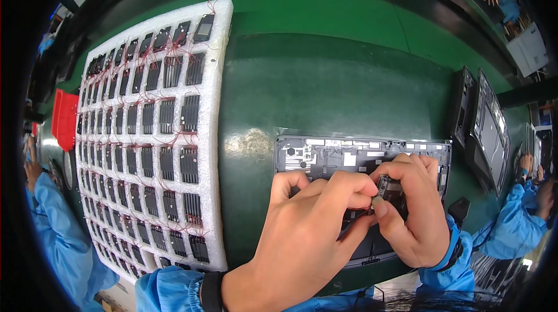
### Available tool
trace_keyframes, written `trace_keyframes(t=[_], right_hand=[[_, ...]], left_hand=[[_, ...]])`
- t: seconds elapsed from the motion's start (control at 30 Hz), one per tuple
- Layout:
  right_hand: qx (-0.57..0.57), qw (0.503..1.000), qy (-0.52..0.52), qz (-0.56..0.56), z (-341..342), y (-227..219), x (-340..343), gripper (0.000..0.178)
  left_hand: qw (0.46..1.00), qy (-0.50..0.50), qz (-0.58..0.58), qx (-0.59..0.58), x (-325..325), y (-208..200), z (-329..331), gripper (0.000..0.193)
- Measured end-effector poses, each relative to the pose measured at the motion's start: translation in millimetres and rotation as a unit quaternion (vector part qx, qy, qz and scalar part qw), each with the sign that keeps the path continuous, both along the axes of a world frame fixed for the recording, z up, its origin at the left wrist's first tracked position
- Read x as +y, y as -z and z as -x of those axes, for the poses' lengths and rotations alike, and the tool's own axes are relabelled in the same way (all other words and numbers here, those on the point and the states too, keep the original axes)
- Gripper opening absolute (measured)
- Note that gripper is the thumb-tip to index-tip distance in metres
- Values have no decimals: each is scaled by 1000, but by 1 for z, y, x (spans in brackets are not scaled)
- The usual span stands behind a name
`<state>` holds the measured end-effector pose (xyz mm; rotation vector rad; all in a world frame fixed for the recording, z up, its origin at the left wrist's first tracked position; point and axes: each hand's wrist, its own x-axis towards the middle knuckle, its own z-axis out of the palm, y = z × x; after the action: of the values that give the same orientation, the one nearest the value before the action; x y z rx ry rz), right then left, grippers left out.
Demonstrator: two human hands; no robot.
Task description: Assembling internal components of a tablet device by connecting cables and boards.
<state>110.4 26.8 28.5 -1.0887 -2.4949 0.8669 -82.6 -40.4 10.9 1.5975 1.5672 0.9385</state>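
Both my hands meet over a black laptop casing [299, 161] that lies with its inner side up. Between the thumb and fingers of my right hand [415, 213] is a small flat black part [392, 189], rectangular, with a lighter grey patch. My left hand [308, 230] is closed in a pinch at the near left edge of the same part. What its fingertips grip there, perhaps a wire or an edge, is too small to make out. My hands cover much of the casing's middle.
To my left, a white foam tray [216, 108] holds rows of black parts with thin red wires. Beyond it is a red bin [65, 120]. More black casings [488, 132] lean at the right. Co-workers in blue sleeves [514, 216] sit on both sides of the green bench [325, 91].
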Motion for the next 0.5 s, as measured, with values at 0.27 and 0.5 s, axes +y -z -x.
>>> trace_keyframes(t=[0.27, 0.5], right_hand=[[-37, 998, -9, -59, 3, 3, -4, 45], [-37, 994, 9, -99, 12, 14, -15, 53]], left_hand=[[1000, 3, 7, -9, 1, -6, 3, 39], [1000, -3, 12, -4, -3, 0, 4, 39]])
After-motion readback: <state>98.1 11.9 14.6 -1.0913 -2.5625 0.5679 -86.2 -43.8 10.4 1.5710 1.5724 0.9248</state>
